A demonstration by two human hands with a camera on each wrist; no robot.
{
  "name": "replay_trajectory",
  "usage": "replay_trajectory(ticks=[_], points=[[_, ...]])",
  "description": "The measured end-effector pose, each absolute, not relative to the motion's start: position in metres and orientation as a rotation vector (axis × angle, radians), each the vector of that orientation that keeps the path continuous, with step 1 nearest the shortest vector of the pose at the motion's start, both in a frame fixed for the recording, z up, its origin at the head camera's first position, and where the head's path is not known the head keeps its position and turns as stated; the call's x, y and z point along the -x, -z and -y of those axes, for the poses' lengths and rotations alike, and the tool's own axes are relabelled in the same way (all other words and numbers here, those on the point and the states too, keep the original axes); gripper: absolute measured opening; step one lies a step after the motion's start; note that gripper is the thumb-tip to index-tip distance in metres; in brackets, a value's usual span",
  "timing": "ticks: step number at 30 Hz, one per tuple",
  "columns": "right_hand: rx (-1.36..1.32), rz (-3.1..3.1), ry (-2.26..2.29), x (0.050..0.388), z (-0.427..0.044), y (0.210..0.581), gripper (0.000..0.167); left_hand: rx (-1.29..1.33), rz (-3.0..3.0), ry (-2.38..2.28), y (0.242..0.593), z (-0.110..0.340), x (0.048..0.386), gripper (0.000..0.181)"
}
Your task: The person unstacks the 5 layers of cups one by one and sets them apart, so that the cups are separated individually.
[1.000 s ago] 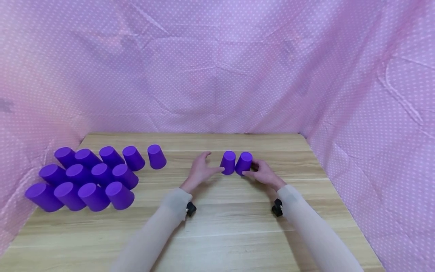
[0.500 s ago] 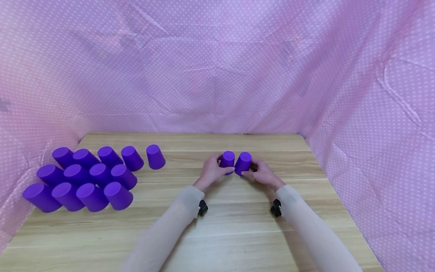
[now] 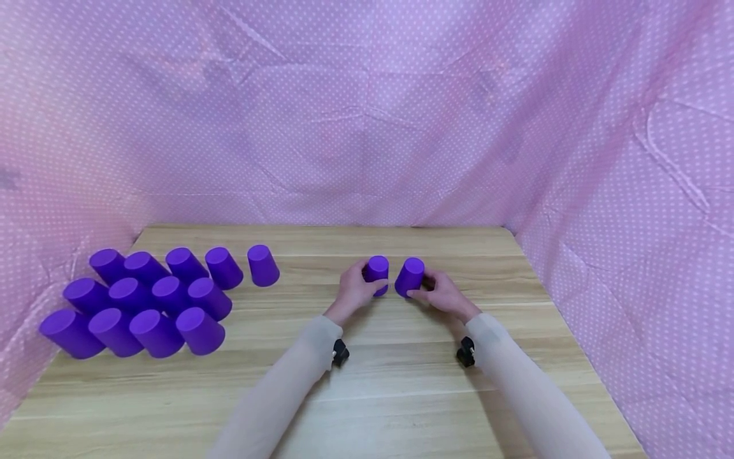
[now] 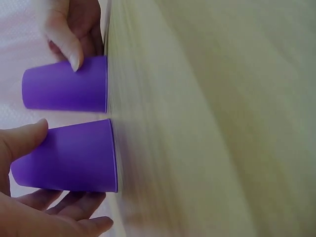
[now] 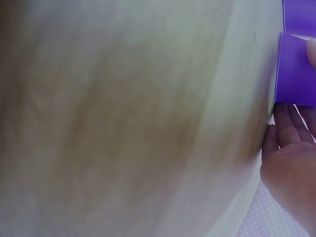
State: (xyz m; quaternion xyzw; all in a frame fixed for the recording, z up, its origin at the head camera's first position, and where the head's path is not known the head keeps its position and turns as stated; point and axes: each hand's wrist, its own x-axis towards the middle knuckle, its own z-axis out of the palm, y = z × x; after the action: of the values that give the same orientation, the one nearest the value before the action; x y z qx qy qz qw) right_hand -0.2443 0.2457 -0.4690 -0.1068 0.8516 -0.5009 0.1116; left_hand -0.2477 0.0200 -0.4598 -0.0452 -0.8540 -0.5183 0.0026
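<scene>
Two purple cups stand upside down on the table in front of me, with a narrow gap between them. My left hand (image 3: 353, 288) grips the left purple cup (image 3: 376, 270), its thumb across the near side and its other fingers round the far side. In the left wrist view this cup (image 4: 69, 158) has its rim at the table. My right hand (image 3: 445, 294) holds the right purple cup (image 3: 410, 276) between thumb and fingers from its right side. The right wrist view shows the right cup (image 5: 295, 71) only in part, at the edge.
Several more upside-down purple cups (image 3: 155, 335) stand in rows on the left of the wooden table (image 3: 390, 395). One cup (image 3: 263, 266) stands a little apart at the right end of the back row. Pink dotted cloth (image 3: 367, 127) hangs behind and along both sides.
My left hand has reached right, closed round the left cup and slid it slightly left, so the gap between the two cups has widened. The right hand has stayed on its cup.
</scene>
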Motion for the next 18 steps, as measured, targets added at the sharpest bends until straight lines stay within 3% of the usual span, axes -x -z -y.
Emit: replay_trajectory(ticks=[10,18], points=[[0.332,-2.451,1.485,0.226,-0.235,0.434,0.050,0.040,2.698,1.569,0.452,0.035,0.235,0.055],[0.302,-2.474,1.491,0.240,-0.244,0.461,0.054,0.010,2.740,1.536,0.437,0.089,0.220,0.058]])
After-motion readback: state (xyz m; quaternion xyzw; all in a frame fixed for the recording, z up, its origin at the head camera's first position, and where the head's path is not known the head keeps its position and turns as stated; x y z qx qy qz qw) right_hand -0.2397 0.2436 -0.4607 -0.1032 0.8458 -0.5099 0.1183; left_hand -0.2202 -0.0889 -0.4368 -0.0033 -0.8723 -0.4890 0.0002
